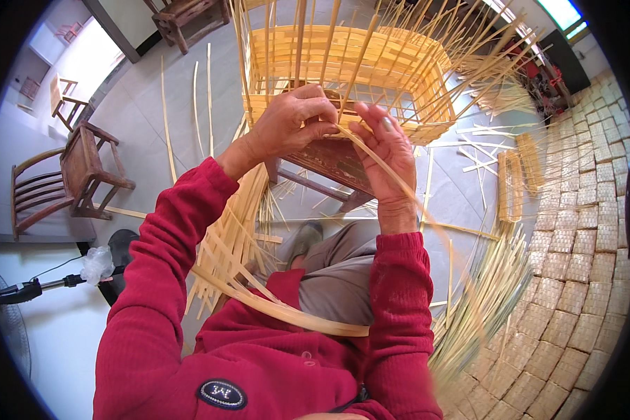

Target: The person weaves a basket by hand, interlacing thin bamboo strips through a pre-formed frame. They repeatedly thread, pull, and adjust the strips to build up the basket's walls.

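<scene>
In front of me a woven bamboo basket [406,59], with upright stakes standing out of its rim, rests on a worn wooden bench [325,162]. My left hand [294,119] is closed at the basket's near side, thumb and forefinger pinching a thin bamboo strip [393,175]. From that pinch the strip runs down to the right, across my right hand, and blurs past the wrist. My right hand [387,150] is raised beside the left one, its fingers apart and slightly bent, not gripping the strip. More pale strips [287,313] lie across my lap.
Loose strips [225,238] are bundled left of my legs, and thin green-yellow splints [493,294] lie at the right. Stacked woven pieces [574,238] line the right side. A wooden chair [84,171] and a fan stand [52,283] are at the left.
</scene>
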A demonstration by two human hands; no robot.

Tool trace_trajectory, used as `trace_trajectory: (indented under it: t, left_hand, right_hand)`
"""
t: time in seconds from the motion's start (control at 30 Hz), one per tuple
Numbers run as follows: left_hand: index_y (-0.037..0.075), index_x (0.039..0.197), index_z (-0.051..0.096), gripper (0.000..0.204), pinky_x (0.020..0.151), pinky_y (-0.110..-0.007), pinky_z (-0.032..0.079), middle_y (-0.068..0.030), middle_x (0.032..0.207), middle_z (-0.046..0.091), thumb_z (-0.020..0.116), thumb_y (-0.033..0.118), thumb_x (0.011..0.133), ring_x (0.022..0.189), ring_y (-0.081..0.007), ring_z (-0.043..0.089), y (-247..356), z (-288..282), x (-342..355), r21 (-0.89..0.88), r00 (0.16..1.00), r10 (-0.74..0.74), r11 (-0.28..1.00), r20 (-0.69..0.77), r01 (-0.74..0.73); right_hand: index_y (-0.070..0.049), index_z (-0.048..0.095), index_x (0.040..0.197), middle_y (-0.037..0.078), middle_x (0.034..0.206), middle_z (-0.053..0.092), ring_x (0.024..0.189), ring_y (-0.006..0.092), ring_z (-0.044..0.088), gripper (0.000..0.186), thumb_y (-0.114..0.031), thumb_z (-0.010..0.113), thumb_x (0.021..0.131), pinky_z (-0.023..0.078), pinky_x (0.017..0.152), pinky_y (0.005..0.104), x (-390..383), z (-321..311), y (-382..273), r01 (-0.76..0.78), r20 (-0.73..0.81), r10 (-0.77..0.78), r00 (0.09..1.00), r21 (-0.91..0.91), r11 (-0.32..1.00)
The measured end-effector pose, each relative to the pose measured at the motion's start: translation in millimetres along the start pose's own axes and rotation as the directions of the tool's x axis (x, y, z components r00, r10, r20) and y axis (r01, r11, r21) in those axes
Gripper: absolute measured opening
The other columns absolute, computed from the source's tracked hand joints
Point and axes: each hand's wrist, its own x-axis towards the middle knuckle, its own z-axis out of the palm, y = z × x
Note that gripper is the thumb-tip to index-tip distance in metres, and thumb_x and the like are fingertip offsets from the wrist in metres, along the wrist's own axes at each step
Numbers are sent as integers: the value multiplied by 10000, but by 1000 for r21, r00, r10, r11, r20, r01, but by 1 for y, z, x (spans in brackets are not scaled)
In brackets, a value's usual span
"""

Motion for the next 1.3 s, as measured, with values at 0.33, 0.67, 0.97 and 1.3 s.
trace_trajectory:
  t: [0.33, 0.67, 0.97, 1.3]
  left_hand:
    - [58, 896, 664, 146, 683, -328, 493, -43, 852, 604, 791, 91, 833, 797, -200, 630, 2, 6, 10, -63, 998, -55, 996, 17, 56]
    - [45, 926, 672, 103, 636, -342, 495, -86, 831, 607, 754, 56, 864, 738, -236, 633, 8, 24, 17, 75, 964, -226, 968, -136, 238]
    - [56, 1082, 597, 174, 674, -377, 566, -136, 987, 705, 660, 17, 924, 840, -295, 729, 21, 40, 12, 271, 967, -175, 937, -183, 221]
    - [59, 968, 590, 190, 607, -340, 563, -99, 887, 669, 743, 20, 861, 703, -245, 673, 31, -5, -29, 324, 947, -150, 914, -284, 242]
  right_hand:
    - [-29, 696, 1030, 35, 1083, 669, 935, 79, 627, 121, -112, 719, 944, 509, 825, 189, 7, 29, 5, 415, 228, -405, 885, -780, 468]
    - [-14, 584, 1176, 143, 1155, 660, 1124, 242, 660, 186, -57, 607, 996, 557, 999, 353, -16, 33, 31, 147, -364, -21, 931, 323, 935]
    - [-47, 556, 1237, 87, 1182, 609, 1064, 190, 613, 284, 12, 568, 959, 546, 908, 328, -21, 12, 16, 162, -508, -159, 846, -38, 986]
    - [-66, 590, 1134, 69, 1031, 651, 966, 242, 612, 256, 25, 512, 908, 500, 920, 407, -25, -43, -28, 222, -561, -94, 822, 164, 961]
